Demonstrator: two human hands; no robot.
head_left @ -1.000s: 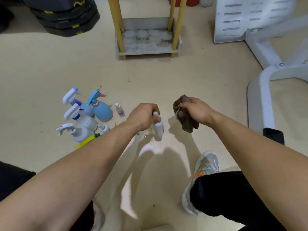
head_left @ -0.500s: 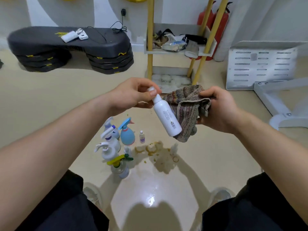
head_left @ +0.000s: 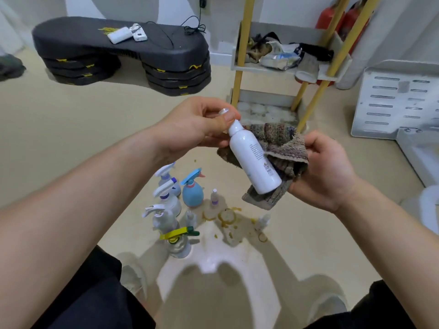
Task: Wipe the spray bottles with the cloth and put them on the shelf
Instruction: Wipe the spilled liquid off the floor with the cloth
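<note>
Your left hand (head_left: 190, 125) covers most of the cap of the white bottle (head_left: 251, 157); its label print is too small to read. The cloth (head_left: 283, 148) hides the fingertips of your right hand (head_left: 327, 169).

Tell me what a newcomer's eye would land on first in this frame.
First comes the white bottle, held tilted at the centre. The left hand pinches its top, and the right hand holds a striped cloth against its lower end. Below them, spray bottles stand clustered on the floor beside yellowish stains, with the yellow-legged shelf behind.
</note>
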